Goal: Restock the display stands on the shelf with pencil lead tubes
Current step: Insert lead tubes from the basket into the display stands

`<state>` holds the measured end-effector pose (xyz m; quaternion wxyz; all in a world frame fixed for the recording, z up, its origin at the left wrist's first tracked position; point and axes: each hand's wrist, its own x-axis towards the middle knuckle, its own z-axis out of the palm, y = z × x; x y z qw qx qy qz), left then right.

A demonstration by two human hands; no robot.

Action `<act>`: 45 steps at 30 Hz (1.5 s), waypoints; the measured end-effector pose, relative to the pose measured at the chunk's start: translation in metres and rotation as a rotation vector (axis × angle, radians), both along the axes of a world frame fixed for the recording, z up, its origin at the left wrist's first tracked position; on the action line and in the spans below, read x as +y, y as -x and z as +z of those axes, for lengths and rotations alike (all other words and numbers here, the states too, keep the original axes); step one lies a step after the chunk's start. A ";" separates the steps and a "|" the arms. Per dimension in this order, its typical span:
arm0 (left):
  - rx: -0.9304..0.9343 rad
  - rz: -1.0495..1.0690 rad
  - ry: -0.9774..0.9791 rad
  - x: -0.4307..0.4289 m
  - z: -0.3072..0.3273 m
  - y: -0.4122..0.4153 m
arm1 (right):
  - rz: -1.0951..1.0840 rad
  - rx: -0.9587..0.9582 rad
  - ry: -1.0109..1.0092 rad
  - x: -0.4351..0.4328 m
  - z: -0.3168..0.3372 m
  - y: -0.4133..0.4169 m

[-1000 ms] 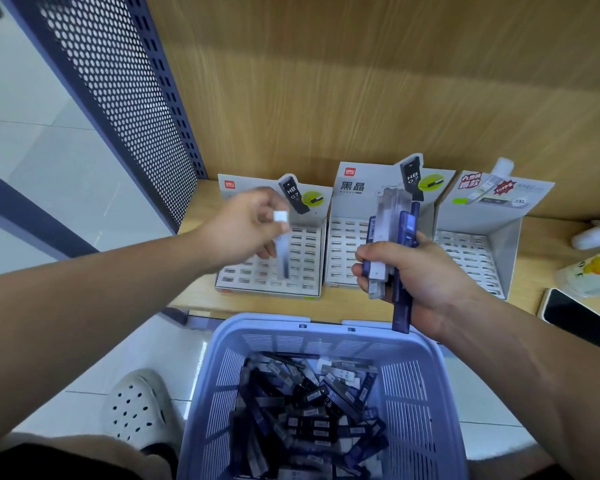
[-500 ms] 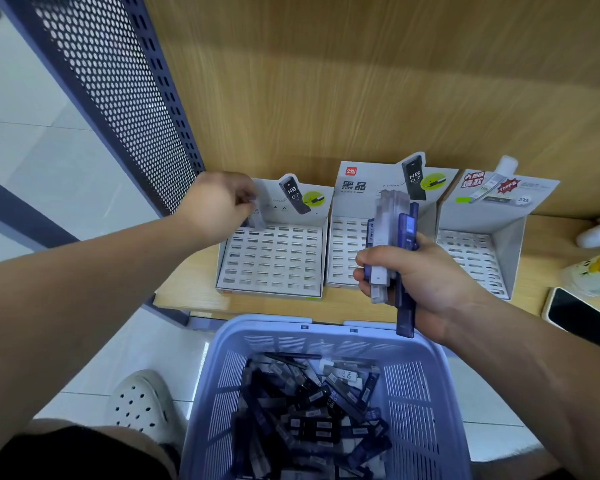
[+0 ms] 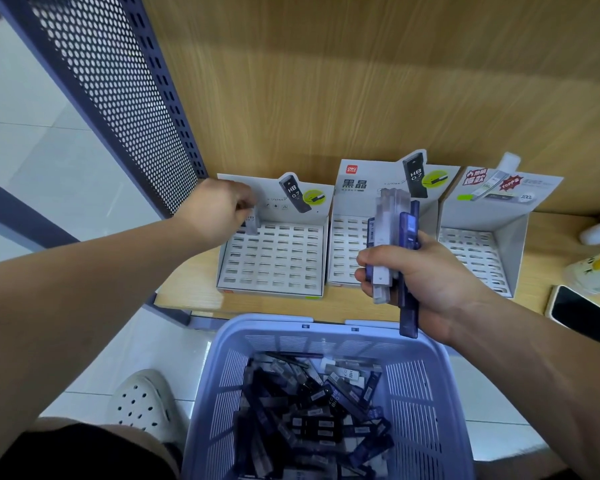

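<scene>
On the wood-grain shelf (image 3: 194,301) three white card display stands sit side by side against the back wall. Each has a sloping floor punched with a grid of small rectangular slots and an upright printed header. The left stand (image 3: 274,268) and middle stand (image 3: 345,244) are marked HB 0.7, and the right stand (image 3: 478,247) carries red lettering. All visible slots are unfilled.

The left hand (image 3: 219,209) reaches over the back left corner of the left stand. Its grip pinches a single tube (image 3: 252,224), a flat frosted case held upright just above the rear row of slots. Whether the case has entered a slot cannot be told.

The right hand (image 3: 426,275) hovers in front of the middle stand, its grip curled round a bundle of tubes (image 3: 390,237). These are slim rectangular cases, some frosted clear and some translucent dark blue, standing on end. Blur hides their exact number.

Below the shelf edge, one lavender plastic basket (image 3: 413,393) with slatted walls holds a loose heap of tubes (image 3: 312,414), too many to count.

A perforated metal panel (image 3: 111,91) closes the shelf's left side. One dark phone (image 3: 582,313) lies on the shelf at far right.
</scene>
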<state>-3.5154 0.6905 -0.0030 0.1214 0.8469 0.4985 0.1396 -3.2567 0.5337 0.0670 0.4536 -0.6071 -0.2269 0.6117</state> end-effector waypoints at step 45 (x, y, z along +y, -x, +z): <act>-1.248 0.312 1.002 -0.084 0.079 -0.093 | 0.073 0.248 -0.012 0.000 0.018 0.002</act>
